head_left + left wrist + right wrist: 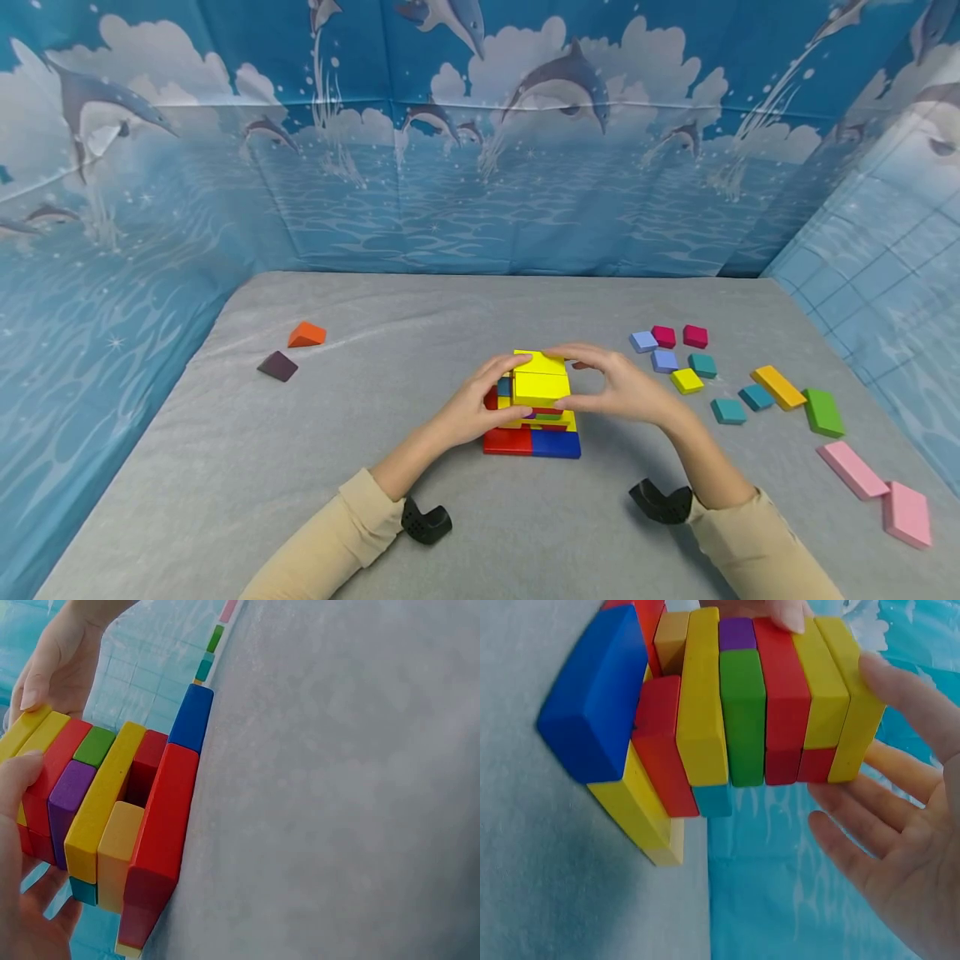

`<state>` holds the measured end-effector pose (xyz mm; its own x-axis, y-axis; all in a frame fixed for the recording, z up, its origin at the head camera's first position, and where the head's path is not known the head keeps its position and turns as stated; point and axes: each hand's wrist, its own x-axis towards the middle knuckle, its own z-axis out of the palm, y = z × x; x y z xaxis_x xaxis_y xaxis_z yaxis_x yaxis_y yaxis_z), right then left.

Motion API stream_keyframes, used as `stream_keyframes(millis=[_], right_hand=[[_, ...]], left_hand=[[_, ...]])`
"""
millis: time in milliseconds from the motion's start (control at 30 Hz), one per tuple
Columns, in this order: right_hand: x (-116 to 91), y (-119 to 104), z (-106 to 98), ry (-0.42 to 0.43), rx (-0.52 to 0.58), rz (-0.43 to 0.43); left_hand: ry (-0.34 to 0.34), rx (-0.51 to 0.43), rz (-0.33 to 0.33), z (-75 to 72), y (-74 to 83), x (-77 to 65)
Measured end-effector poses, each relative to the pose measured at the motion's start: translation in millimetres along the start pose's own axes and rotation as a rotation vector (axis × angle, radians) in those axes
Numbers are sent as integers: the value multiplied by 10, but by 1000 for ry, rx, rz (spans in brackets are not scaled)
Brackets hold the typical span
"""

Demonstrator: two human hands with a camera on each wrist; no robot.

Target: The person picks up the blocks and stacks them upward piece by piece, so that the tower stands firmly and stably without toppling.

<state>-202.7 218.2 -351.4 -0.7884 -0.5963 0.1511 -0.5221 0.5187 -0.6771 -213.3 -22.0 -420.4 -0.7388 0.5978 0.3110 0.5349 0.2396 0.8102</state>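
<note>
A tower of coloured blocks [542,389] stands in the middle of the table, layered in yellow, red, green and purple. Red [166,817] and blue [596,697] blocks form its bottom front. My left hand [480,402] curls round the upper left side, thumb in front against the second yellow block [821,686] from the top. From the right, my right hand [611,387] holds the topmost yellow block [853,697], thumb on its front edge and fingers round behind. Behind the tower, the exact finger contacts are partly hidden.
Right of the tower lie loose blocks, including a yellow one [687,381], a green one [824,412] and a pink one [906,514]. An orange block [307,335] and a dark block [277,367] lie far left. A dolphin-printed curtain [465,208] hangs behind the grey table.
</note>
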Motion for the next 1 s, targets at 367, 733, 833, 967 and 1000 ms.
stream_keyframes(millis=[367,733,833,967,1000], right_hand=[[21,44,-11,-6,15,14],[11,105,-21,-10,26,-15],[-63,214,-101,22,33,12],[-313,540,-323,200,-37,101],[-407,697,-384,261,-91,132]], left_hand=[[-26,-14,-18,-6,17,1],[40,4,-21,4,61,23],[61,20,-31,9,74,22],[71,32,-42,18,91,26],[72,32,-42,21,92,27]])
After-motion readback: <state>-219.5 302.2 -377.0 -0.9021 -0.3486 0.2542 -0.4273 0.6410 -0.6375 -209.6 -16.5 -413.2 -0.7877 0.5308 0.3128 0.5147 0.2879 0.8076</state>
